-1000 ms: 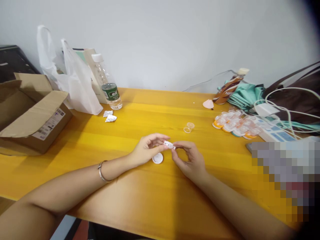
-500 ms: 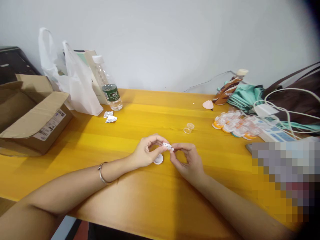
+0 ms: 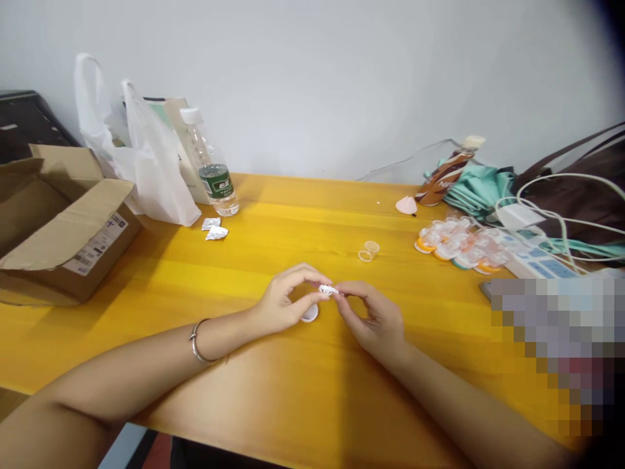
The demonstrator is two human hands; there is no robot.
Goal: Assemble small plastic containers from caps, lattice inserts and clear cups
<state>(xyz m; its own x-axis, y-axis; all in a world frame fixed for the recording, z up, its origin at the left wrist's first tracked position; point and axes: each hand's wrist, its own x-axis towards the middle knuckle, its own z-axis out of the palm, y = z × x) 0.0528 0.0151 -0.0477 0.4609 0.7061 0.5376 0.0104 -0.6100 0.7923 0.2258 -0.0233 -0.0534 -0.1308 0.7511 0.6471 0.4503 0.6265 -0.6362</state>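
Just above the table, my left hand (image 3: pixel 286 296) pinches a small white piece (image 3: pixel 326 289) between thumb and fingertips. Its exact kind is too small to make out. The thumb and forefinger of my right hand (image 3: pixel 375 319) close on the right end of the same piece. Below my left fingertips a round white disc (image 3: pixel 310 314) lies on the table, partly covered by the hand. Two small clear plastic rings or cups (image 3: pixel 370 251) lie together beyond my right hand.
At left stand an open cardboard box (image 3: pixel 97 260), a white plastic bag (image 3: pixel 156 163) and a water bottle (image 3: pixel 218 182) near foil scraps (image 3: pixel 215 229). Several clear-topped capsules (image 3: pixel 461 244), a power strip (image 3: pixel 541 257), a tilted brown bottle (image 3: pixel 446 172) and cables crowd the right.
The small white piece has been turned slightly between my fingertips, and its dark-marked face shows less. My right hand has shifted a little to the right. Both hands keep their pinch.
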